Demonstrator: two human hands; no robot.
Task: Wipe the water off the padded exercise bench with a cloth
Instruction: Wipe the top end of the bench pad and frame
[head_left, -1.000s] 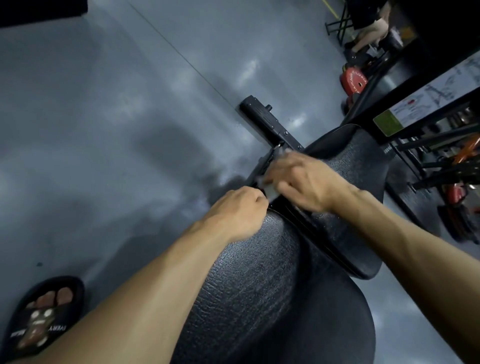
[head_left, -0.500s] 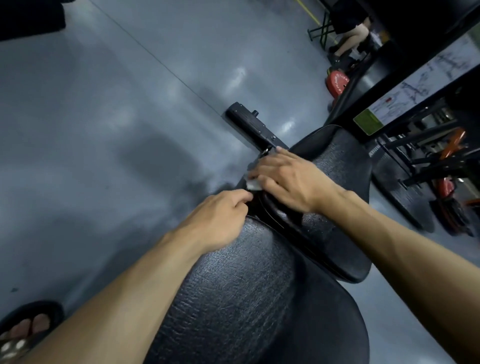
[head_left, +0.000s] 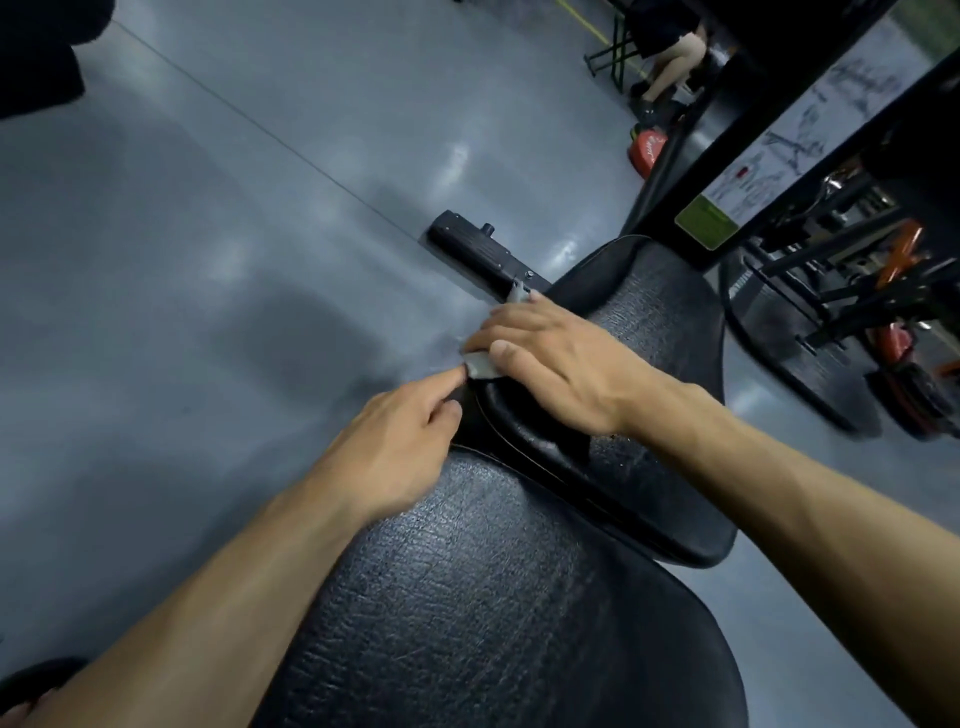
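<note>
1. Nothing here is actually readable, tbh.
2. The instruction placard (head_left: 810, 135) on the black frame post, up right of the padded bench (head_left: 493, 597), has exercise diagrams and a green patch, lettering too blurry.
3. The red weight plate (head_left: 647, 150) beyond that post has white lettering, also unreadable.
</note>
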